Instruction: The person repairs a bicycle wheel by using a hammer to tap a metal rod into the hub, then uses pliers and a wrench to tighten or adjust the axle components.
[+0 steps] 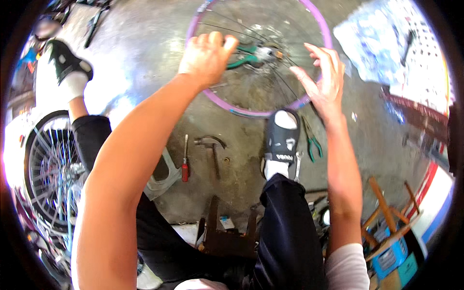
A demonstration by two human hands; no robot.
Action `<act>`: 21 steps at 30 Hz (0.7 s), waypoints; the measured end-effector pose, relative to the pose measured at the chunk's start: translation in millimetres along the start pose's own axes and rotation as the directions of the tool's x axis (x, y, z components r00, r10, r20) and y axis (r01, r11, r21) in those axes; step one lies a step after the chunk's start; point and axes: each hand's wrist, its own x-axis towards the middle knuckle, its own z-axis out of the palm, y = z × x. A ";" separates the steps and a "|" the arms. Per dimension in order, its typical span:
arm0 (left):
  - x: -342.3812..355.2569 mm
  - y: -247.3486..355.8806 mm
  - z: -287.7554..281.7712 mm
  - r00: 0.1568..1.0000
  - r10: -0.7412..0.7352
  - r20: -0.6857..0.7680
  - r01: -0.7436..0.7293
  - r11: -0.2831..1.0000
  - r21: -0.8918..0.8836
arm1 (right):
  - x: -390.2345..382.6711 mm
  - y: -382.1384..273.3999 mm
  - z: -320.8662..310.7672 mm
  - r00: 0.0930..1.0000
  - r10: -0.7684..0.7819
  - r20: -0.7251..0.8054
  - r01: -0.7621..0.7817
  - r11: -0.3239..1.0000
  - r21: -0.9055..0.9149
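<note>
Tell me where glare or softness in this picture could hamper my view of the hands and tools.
Head view: glare washes out the floor at left, near the left shoe; head view: the spokes around the pliers at the left hand look soft; head view: the right hand and hammer show clearly; head view: dark rounded borders swallow the corners.

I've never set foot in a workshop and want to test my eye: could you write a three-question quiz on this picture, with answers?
1. Which hand holds the green-handled metal pliers at the middle of the purple-rimmed, spoked wheel?
2. True or false: the red-handled metal screwdriver lies left of the dark-handled hammer.
3. The right hand is: a) clenched; b) spread open near the wheel; c) out of view.

Key: 1. left hand; 2. true; 3. b.
</note>
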 end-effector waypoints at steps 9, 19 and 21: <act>-2.5 12.9 -0.2 0.995 -0.073 0.066 0.071 0.997 0.038 | -296.4 5.5 -33.8 0.590 0.802 -0.093 -0.795 0.597 0.103; -7.0 20.3 -3.1 0.984 -0.102 0.145 0.096 0.994 0.047 | -376.7 -43.7 -20.7 0.604 0.796 -0.039 -0.770 0.571 -0.286; -4.9 19.2 -3.8 0.983 -0.097 0.154 0.086 0.993 0.077 | -371.3 -36.9 -15.3 0.531 0.848 -0.004 -0.825 0.515 -0.234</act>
